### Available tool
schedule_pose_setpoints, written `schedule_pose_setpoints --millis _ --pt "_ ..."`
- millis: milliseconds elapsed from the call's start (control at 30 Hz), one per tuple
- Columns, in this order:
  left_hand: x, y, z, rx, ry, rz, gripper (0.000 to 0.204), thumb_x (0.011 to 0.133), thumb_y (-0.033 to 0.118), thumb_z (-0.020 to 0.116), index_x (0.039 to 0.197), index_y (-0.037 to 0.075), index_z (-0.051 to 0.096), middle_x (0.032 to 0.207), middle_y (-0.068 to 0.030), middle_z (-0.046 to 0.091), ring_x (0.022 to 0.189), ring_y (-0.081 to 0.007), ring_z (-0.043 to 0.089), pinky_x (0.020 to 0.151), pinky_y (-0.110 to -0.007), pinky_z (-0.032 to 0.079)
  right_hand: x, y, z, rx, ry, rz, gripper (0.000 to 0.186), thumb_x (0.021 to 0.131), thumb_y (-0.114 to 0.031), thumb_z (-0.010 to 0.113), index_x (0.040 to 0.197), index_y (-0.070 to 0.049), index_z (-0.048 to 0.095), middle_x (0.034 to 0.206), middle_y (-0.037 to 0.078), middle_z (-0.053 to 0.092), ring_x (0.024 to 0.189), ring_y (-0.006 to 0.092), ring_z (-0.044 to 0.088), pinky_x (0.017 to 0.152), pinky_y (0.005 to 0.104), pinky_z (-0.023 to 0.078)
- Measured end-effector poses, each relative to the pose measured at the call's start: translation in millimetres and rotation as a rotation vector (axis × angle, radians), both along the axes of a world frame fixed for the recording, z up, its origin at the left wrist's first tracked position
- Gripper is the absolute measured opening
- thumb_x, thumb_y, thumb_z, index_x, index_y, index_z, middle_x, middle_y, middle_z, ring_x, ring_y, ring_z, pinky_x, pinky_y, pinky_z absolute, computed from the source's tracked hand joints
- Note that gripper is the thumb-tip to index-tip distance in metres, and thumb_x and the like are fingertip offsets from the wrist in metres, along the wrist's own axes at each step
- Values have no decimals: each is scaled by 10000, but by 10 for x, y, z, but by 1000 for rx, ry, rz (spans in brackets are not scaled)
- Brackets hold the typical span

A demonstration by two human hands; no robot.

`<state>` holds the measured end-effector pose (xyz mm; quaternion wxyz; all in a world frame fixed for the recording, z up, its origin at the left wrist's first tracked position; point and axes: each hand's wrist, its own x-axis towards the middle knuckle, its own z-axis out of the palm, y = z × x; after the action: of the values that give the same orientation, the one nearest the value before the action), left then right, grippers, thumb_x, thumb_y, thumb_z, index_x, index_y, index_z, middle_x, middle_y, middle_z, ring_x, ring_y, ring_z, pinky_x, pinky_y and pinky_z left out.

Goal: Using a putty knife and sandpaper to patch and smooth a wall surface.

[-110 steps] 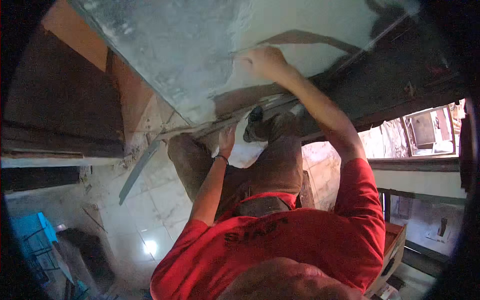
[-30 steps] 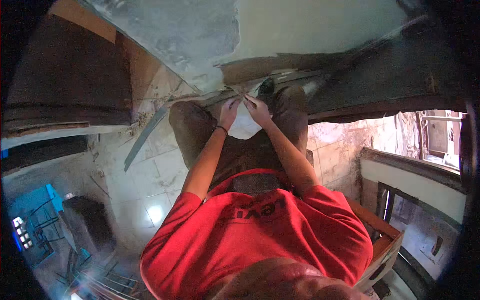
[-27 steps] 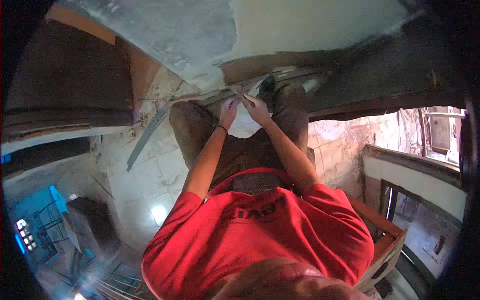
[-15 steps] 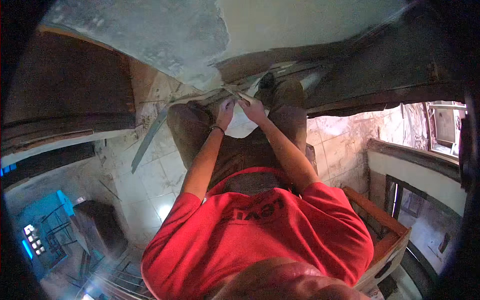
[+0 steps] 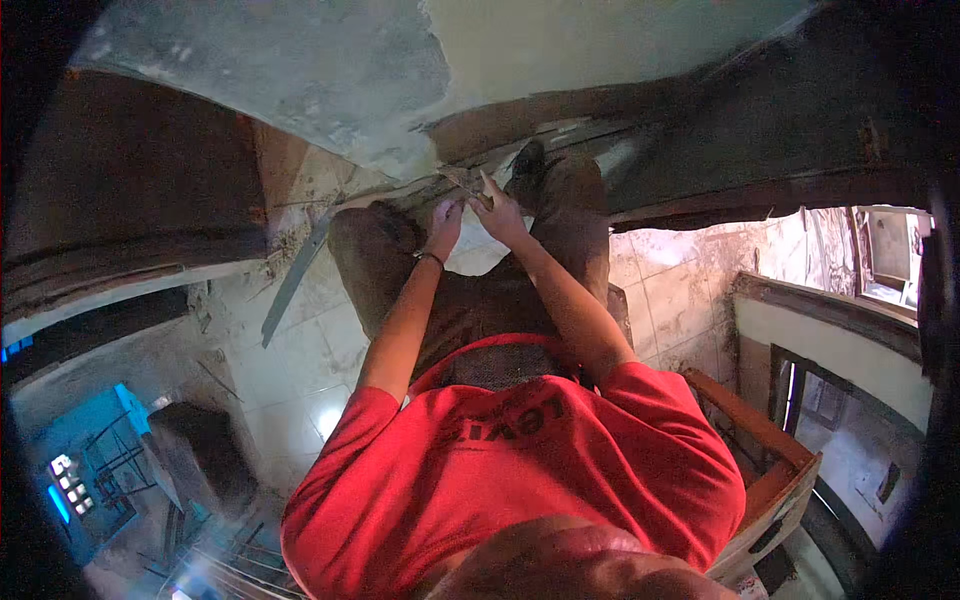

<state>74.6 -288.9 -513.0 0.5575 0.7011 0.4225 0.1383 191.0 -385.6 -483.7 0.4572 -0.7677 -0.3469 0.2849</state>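
My right hand (image 5: 500,217) grips a small tool with a flat, roughly triangular blade (image 5: 458,179), which looks like a trowel or a scraper. Its index finger stretches along the tool, and the blade points forward and left, towards the wall's base. Beside it, my left hand (image 5: 444,230) is closed with the fingers curled, close to the tool's handle end. Whether it holds anything is hidden. Both hands are between my knees, over a pale patch of floor (image 5: 475,262). Just ahead stands a wall corner with grey, patchy plaster (image 5: 330,80).
A long grey strip (image 5: 292,285) lies on the tiled floor (image 5: 300,370) to the left. Dark panels (image 5: 150,160) rise at the far left, with another dark surface (image 5: 760,140) at the right. Behind me on the right is a wooden chair frame (image 5: 755,425).
The right hand has turned the tool slightly, so its blade shows broader and its index finger straighter. The left hand has shifted a little left and down.
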Motion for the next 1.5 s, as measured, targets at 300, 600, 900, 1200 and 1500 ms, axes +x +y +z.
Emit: schedule_pose_setpoints --millis 300,600,900,1200,1500 --pt "-23 50 -197 51 12 -34 354 902 260 529 1046 -58 587 964 -145 632 920 -229 587 831 -343 444 -14 -34 111 1 -57 18 679 837 -310 641 1417 -150 327 1144 254 584 1058 401 566 859 423 471" --pt "-32 37 -255 -3 -62 -5 320 911 249 528 1020 -44 596 916 -108 623 858 -190 570 796 -335 442 -6 -19 80 -60 12 34 632 848 -247 635 1386 -58 362 1193 236 570 1068 308 598 863 367 473" --pt "-11 30 -138 -50 -54 -41 304 900 257 526 996 -19 608 931 -110 632 885 -185 578 797 -329 453 2 -13 -95 -57 -14 48 606 844 -183 648 1368 -39 380 1265 212 537 1127 256 574 881 326 466" --pt "-34 -69 -5 81 -92 8 269 880 238 561 977 -7 615 904 -124 620 889 -200 577 816 -327 443 6 -24 -12 -124 -60 78 611 841 -243 633 1369 -59 387 1235 218 552 1108 295 576 887 350 456" --pt "-16 -35 47 -32 -76 1 329 873 270 580 991 -36 602 902 -124 621 852 -192 562 780 -344 442 11 6 -207 -86 -75 85 609 828 -260 629 1356 -59 403 1136 247 584 1041 347 591 850 401 470"
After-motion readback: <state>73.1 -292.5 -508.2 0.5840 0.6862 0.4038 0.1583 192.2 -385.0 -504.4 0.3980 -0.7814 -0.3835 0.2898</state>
